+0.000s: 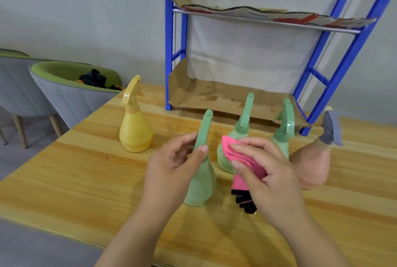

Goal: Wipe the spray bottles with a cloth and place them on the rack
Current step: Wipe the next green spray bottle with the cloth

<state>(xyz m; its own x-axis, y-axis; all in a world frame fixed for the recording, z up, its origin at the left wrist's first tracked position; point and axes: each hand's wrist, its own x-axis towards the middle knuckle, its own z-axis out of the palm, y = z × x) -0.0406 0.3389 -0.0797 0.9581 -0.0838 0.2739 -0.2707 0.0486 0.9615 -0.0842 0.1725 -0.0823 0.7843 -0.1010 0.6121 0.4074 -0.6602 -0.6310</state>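
Wipe step starting on the nearest green bottle (202,183)
The left hand (171,167) curls round its neck, the right hand (268,176) pinches the cloth (242,159); next, rub the body

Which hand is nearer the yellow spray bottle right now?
Left. The left hand grips the front green bottle by its neck, just right of the yellow spray bottle. The right hand holds the pink cloth further right, beyond that green bottle.

On your table (64,170), the rack (168,51) stands upper right. Four bottles (135,135) line up before it; the nearest bottle (202,189) sits centre, the cloth (228,147) at its right. Chairs (71,99) upper left.
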